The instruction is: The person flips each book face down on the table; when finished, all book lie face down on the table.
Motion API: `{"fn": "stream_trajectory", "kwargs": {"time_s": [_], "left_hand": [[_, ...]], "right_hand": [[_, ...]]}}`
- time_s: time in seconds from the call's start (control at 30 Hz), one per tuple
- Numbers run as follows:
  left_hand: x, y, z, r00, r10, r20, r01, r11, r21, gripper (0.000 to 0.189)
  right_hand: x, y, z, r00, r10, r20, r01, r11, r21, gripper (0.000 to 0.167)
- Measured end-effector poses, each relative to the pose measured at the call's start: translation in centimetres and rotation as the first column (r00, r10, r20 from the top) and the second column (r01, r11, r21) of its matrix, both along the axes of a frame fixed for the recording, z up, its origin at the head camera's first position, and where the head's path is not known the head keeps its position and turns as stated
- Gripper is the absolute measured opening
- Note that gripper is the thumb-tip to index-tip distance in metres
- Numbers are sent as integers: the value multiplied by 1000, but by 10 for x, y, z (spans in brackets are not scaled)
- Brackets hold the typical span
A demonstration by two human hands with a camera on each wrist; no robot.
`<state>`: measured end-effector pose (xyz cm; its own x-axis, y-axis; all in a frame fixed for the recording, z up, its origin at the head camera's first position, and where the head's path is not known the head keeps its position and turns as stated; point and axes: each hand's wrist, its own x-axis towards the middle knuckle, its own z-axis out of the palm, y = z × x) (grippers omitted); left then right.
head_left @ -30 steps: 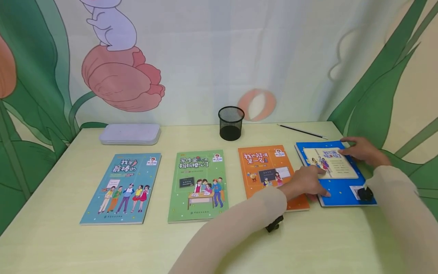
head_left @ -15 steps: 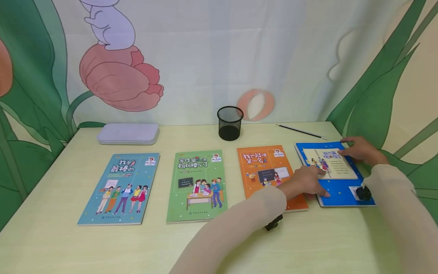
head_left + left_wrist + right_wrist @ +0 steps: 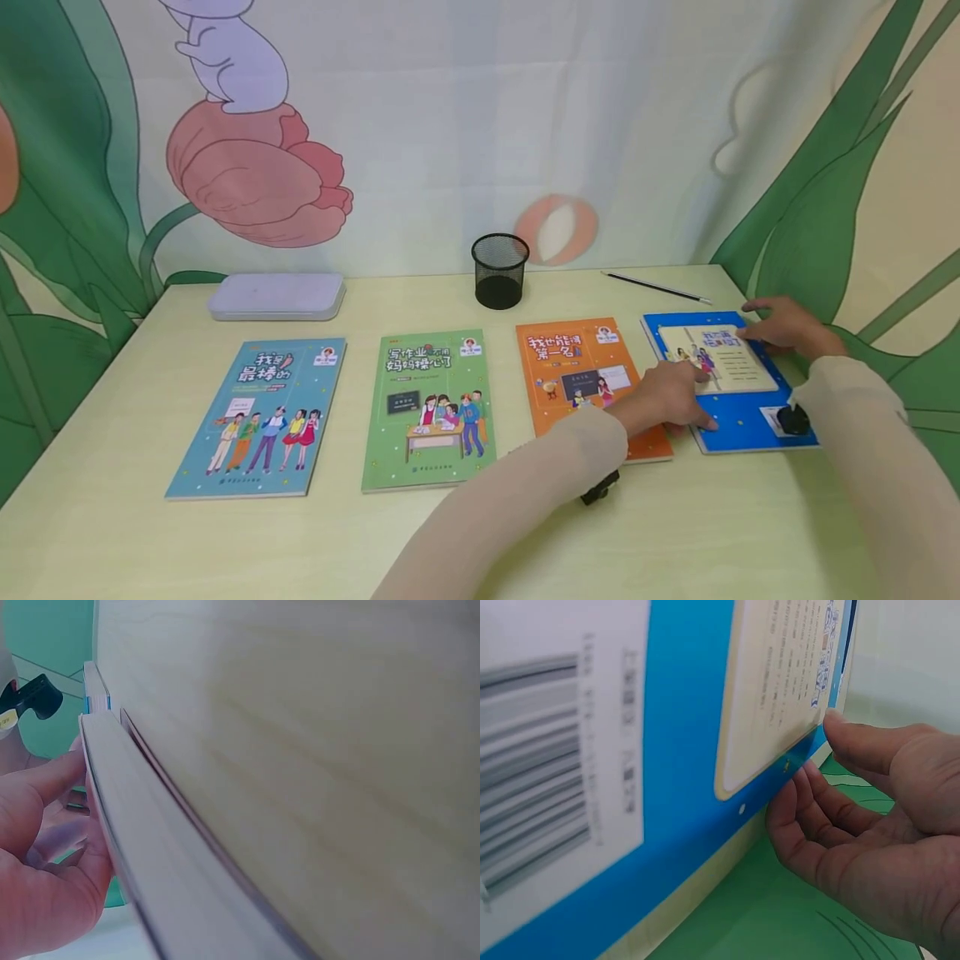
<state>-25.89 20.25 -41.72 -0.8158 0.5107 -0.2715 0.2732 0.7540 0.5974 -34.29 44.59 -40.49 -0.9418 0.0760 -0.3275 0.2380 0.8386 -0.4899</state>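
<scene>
A blue book (image 3: 738, 425) lies face down at the right end of a row of books, its barcode label (image 3: 532, 750) large in the right wrist view. My right hand (image 3: 795, 325) grips its far right edge, thumb on the cover and fingers curled against the side. Over its left edge reaches my left hand (image 3: 667, 396), index finger and thumb extended onto the cover; its other fingers are mostly hidden in the head view. Under my left forearm lies an orange book (image 3: 551, 367), partly covered. Its page edge (image 3: 150, 817) fills the left wrist view's foreground.
Left of the orange book lie a green book (image 3: 431, 383) and a light blue book (image 3: 262, 400). Along the back stand a lilac case (image 3: 277, 297) and a black mesh pen cup (image 3: 499, 275). A pencil (image 3: 652, 286) lies behind the blue book.
The head view has shifted slightly, so everything appears a little further left. Both hands stay at the blue book, with no clear movement against it.
</scene>
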Motion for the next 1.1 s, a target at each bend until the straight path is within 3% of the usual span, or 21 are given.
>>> {"fn": "stream_trajectory", "kwargs": {"time_s": [0.17, 0.3, 0.47, 0.57, 0.77, 1.1], "left_hand": [[-2, -3, 2, 1000, 22, -5, -22, 1000, 4, 70], [-5, -7, 7, 998, 61, -18, -61, 998, 14, 69], [-10, -17, 15, 998, 61, -31, -58, 994, 89, 67], [-12, -28, 23, 995, 19, -94, -10, 996, 93, 65], [-17, -52, 29, 971, -76, -228, 84, 996, 27, 62], [-19, -90, 24, 955, -217, -201, 204, 975, -85, 61]], "right_hand": [[1, -7, 4, 999, 25, -25, -24, 999, 45, 66], [0, -15, 7, 995, 45, -90, -35, 994, 106, 64], [-1, -33, 10, 981, 43, -192, -27, 996, 82, 67], [-3, -47, 13, 971, 47, -234, -35, 998, 51, 68], [-7, -67, 15, 960, 122, -254, -138, 989, -47, 72], [-8, -107, 17, 945, 245, -215, -282, 946, -159, 79]]}}
